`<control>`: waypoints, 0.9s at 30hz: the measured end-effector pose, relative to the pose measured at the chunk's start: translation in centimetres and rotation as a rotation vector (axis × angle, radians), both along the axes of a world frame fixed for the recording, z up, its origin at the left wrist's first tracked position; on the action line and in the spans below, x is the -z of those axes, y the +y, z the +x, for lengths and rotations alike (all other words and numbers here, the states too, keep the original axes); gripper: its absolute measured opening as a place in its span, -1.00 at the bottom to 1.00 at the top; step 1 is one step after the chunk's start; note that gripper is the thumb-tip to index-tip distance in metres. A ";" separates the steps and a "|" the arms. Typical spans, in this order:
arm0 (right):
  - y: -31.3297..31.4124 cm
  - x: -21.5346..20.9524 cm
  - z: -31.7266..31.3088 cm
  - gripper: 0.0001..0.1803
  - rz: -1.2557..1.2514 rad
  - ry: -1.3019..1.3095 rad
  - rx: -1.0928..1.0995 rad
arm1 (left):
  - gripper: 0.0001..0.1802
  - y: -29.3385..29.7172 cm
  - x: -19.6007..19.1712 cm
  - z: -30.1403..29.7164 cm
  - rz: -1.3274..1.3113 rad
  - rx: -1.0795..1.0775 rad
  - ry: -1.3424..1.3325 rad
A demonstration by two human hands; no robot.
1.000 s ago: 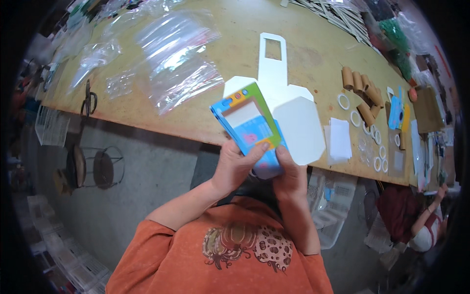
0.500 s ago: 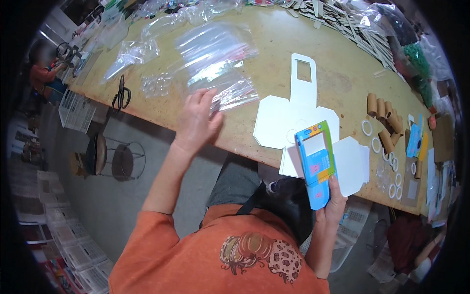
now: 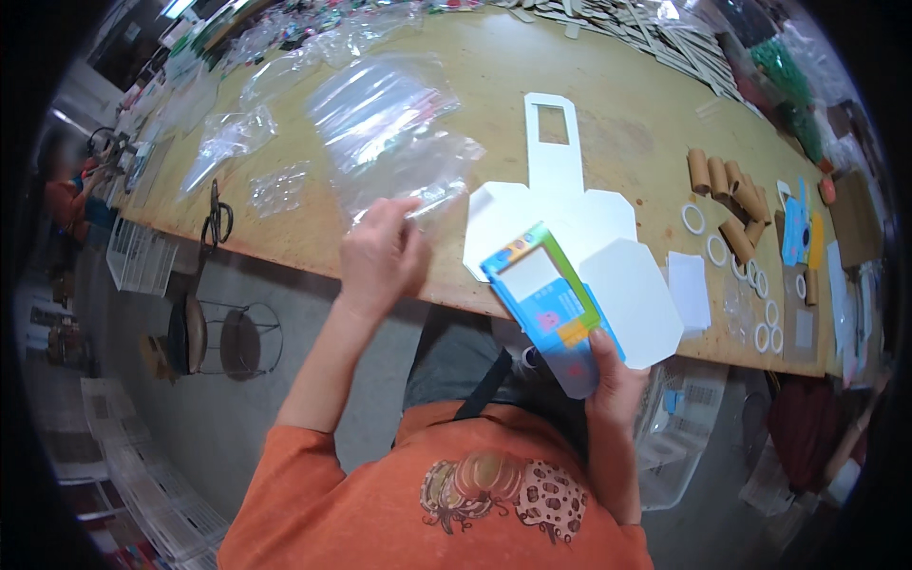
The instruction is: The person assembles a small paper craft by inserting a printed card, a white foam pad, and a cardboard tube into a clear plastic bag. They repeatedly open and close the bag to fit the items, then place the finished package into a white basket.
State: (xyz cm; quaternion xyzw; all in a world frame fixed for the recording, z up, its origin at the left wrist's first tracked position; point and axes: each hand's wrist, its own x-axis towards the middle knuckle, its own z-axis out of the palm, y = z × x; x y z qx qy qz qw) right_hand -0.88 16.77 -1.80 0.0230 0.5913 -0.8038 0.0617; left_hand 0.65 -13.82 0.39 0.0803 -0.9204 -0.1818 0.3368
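My left hand (image 3: 380, 255) is at the near table edge, its fingers closed on the edge of a clear plastic bag (image 3: 423, 163). That bag is the top one of a spread pile of clear bags (image 3: 366, 103). In my right hand (image 3: 616, 382) is a folded printed cardboard piece (image 3: 560, 318), blue, green and yellow with a cut-out window. It is tilted, with its plain white flap (image 3: 632, 299) spreading to the right. Behind it, a white die-cut cardboard blank (image 3: 554, 180) with a windowed strip lies flat on the table.
Black scissors (image 3: 217, 217) lie at the left table edge. On the right are brown cardboard tubes (image 3: 731, 180) and several white rings (image 3: 714, 249). Wooden sticks (image 3: 679, 47) are heaped at the back. A stool (image 3: 195, 332) stands on the floor; another person (image 3: 71, 204) is far left.
The printed cardboard piece has tilted leftward in my right hand, showing more of its white flap. My left hand's fingers have drawn in, and the top bag has turned and shifted.
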 end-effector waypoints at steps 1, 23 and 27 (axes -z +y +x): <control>-0.2 -0.5 0.0 -0.43 0.048 0.036 -0.008 | -0.69 2.2 -0.5 -0.1 0.065 0.038 -0.016; -0.9 -2.8 -0.2 -0.85 0.521 0.509 0.104 | -0.75 11.4 -2.0 -4.6 0.246 0.274 0.149; -1.9 -3.4 0.0 -0.80 0.385 0.194 0.091 | -0.87 11.5 -1.6 -5.7 0.167 0.287 0.178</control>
